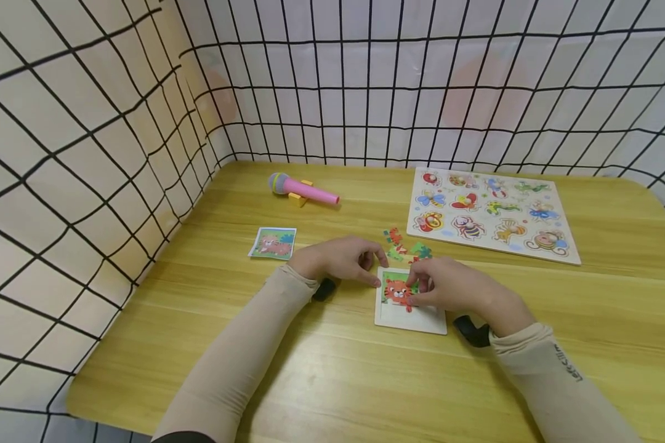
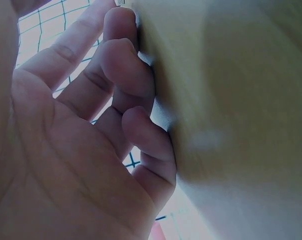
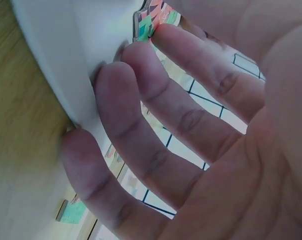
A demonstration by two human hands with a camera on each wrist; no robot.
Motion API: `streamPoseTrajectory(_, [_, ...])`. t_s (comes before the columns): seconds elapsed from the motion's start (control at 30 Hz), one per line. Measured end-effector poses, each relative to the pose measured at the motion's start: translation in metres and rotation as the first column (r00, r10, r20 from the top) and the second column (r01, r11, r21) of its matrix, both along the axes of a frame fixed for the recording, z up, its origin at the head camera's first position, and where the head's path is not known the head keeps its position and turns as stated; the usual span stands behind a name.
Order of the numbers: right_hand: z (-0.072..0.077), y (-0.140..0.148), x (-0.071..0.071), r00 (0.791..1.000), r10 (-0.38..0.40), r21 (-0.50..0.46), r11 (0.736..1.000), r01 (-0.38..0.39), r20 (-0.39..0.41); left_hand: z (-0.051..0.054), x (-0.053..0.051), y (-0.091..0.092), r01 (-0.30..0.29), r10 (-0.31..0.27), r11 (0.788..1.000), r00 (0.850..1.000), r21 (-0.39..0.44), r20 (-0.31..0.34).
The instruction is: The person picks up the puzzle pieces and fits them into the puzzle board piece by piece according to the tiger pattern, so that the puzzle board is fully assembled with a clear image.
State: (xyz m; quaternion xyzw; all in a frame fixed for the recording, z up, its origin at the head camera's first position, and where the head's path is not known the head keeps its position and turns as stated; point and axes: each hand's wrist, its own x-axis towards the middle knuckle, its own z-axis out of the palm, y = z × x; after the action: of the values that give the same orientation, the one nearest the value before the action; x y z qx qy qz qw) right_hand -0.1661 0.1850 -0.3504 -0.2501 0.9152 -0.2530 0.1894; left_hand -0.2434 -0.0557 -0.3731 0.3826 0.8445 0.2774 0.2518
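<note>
A white-framed puzzle board lies on the table with joined pieces showing an orange tiger in its upper part. At its upper left corner my left hand touches the frame with thumb and index finger; in the left wrist view the other fingers of the left hand bend loosely beside the table. My right hand has its thumb and index fingertips on the tiger's right side. In the right wrist view, the right hand's index fingertip touches a coloured piece, while other fingertips rest against the board.
Loose puzzle pieces lie just beyond the board. A small picture card is at the left, with a pink toy microphone on a yellow stand behind it. A large board of insect pictures lies at the back right. Black netting surrounds the table.
</note>
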Motion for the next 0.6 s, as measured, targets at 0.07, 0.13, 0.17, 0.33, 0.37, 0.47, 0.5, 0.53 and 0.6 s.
streamPoseTrajectory(0.07, [-0.0002,-0.0004,-0.0003,1.0,0.001,0.001,1.0,-0.001,-0.004,0.0003,0.0,-0.0004,-0.001,0.001,1.0,1.0,0.002,0.003])
streamPoseTrajectory(0.13, [-0.0003,-0.0005,-0.0005,1.0,0.006,0.002,1.0,-0.006,-0.012,0.0004,-0.0003,-0.0006,-0.002,0.002,1.0,1.0,0.003,0.004])
streamPoseTrajectory(0.17, [-0.0006,-0.0004,-0.0005,1.0,0.005,0.003,1.0,-0.005,-0.01,0.0004,-0.0003,-0.0006,-0.002,0.002,1.0,1.0,0.003,0.004])
streamPoseTrajectory(0.33, [-0.0012,-0.0001,-0.0001,1.0,-0.001,-0.001,1.0,0.001,0.003,0.0009,-0.0003,-0.0004,0.003,-0.004,1.0,1.0,0.01,0.01])
streamPoseTrajectory(0.37, [-0.0015,-0.0001,-0.0001,1.0,-0.005,0.0,1.0,0.005,0.006,0.001,-0.0003,-0.0004,0.006,-0.006,1.0,1.0,0.011,0.01])
streamPoseTrajectory(0.47, [-0.0015,-0.0004,0.0,1.0,0.002,-0.001,1.0,-0.002,0.004,0.0011,0.0003,-0.0004,0.009,-0.009,1.0,1.0,0.008,0.007])
streamPoseTrajectory(0.5, [-0.0013,-0.0006,0.0,1.0,0.005,-0.001,1.0,-0.005,0.0,0.001,0.0004,-0.0004,0.008,-0.008,1.0,1.0,0.006,0.005])
streamPoseTrajectory(0.53, [-0.0011,-0.0006,0.0,1.0,0.007,0.002,1.0,-0.007,0.0,0.0009,0.0004,-0.0004,0.007,-0.007,1.0,1.0,0.004,0.004])
streamPoseTrajectory(0.6, [-0.0006,-0.0006,0.0,1.0,0.011,0.005,1.0,-0.011,-0.001,0.0007,0.0005,-0.0004,0.004,-0.004,1.0,1.0,0.001,0.004])
